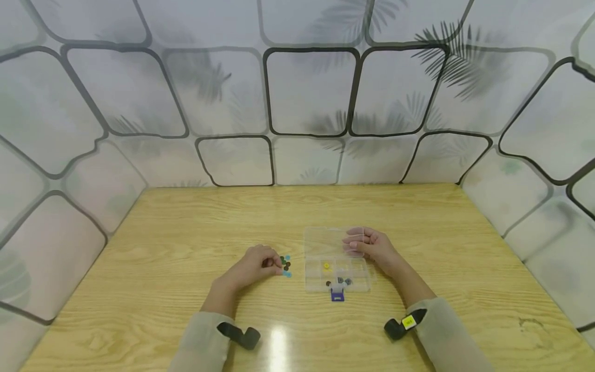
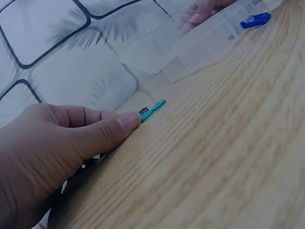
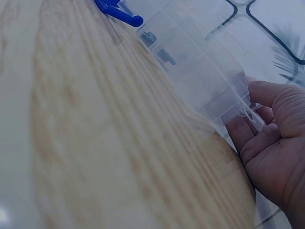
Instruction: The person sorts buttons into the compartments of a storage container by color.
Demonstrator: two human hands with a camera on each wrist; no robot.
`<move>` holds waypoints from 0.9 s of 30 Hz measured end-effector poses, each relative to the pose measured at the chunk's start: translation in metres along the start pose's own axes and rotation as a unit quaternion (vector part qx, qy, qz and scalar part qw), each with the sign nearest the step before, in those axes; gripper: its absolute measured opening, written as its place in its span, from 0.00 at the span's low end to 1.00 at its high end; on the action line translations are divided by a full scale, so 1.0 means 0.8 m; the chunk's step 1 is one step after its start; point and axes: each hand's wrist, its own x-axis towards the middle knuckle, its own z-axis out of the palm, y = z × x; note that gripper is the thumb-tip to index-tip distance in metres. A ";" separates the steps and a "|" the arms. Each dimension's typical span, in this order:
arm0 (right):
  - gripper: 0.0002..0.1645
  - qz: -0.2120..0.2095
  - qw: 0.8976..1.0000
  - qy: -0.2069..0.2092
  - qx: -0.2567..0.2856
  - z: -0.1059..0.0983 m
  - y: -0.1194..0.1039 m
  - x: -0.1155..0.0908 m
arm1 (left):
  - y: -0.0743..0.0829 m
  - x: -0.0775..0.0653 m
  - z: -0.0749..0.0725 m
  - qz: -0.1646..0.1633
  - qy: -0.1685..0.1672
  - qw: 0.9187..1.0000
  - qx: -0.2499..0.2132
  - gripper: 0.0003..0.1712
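Head view: right hand [image 1: 374,250] grips the raised lid [image 1: 325,242] of a clear compartment box [image 1: 312,281]; left hand [image 1: 253,265] reaches small blue pieces [image 1: 288,275], whether pinching one I cannot tell.

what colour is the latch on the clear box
Blue; the latch shows best in the left wrist view.

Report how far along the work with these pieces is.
Looks done: a yellow piece, a brown piece and grey pieces sit in the box. In hand: the left hand is at the loose pile, grip unclear; the right hand holds the raised lid. Remaining: its blue pieces and dark pieces, outside the box.
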 end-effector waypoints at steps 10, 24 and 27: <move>0.30 0.003 1.000 0.005 -0.005 0.001 -0.001 -0.001 | 0.001 0.001 0.002 0.012 0.011 1.000 0.018 0.06; 0.29 0.007 1.000 0.009 -0.010 0.000 -0.001 0.000 | 0.010 0.010 0.018 0.043 0.115 0.990 0.070 0.08; 0.29 0.008 1.000 0.010 -0.008 0.001 -0.001 0.000 | 0.010 0.011 0.019 0.037 0.111 0.991 0.068 0.08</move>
